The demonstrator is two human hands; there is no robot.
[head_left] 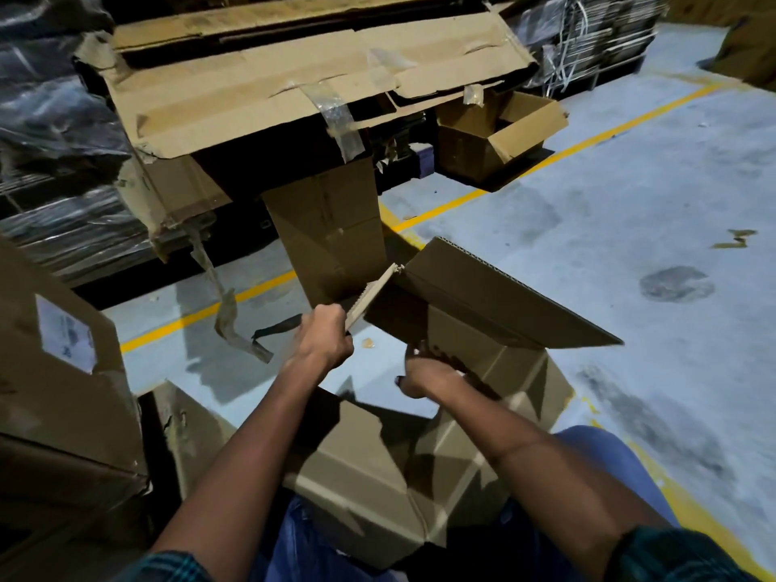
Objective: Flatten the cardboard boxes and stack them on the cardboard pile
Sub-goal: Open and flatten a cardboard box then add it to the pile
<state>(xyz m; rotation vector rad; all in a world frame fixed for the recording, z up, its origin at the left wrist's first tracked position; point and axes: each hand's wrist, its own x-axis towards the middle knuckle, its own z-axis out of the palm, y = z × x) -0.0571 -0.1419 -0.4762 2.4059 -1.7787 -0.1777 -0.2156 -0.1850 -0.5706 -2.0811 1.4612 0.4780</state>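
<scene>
A brown cardboard box [495,304] hangs tilted in front of me, its flaps spread. My left hand [325,336] grips the corrugated edge of one flap at the box's left corner. My right hand [424,371] holds the box's lower edge from underneath, fingers partly hidden behind the cardboard. The cardboard pile [268,86] of flattened sheets with loose tape lies on a raised stack at the upper left. Another box [361,468] lies on its side near my knees.
An open box [491,136] stands on the floor behind the pile's right end. A tall box [331,228] leans under the pile. A large labelled carton [54,371] stands at left. Yellow floor lines [558,153] cross the grey concrete; wrapped pallets [46,119] fill the far left.
</scene>
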